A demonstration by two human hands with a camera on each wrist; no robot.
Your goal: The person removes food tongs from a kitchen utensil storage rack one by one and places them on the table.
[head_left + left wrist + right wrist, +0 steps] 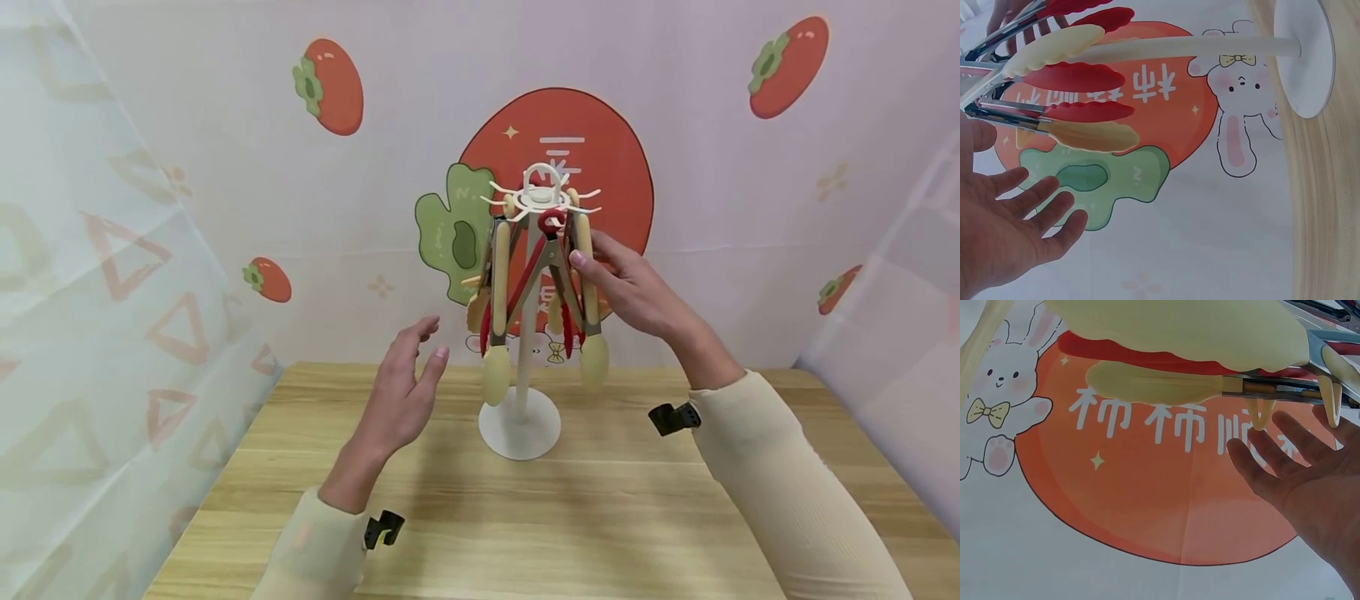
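Because hooks (589, 195) atop the white stand (520, 429) carry them, the tongs (502, 283) hang heads-down around its pole (525, 367), the right grip (630, 285) spread around cream tongs (589, 300) at its right, contact unclear, the left grip (401, 396) spread, empty, at its left.

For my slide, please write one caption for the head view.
Red and cream metal tongs hang on a white, round-based stand between a person's left hand and right hand.

The stand (527, 354) is white, the tongs (502, 279) cream and red, the backdrop (701, 158) persimmon-printed, the table (600, 517) wood-grained.
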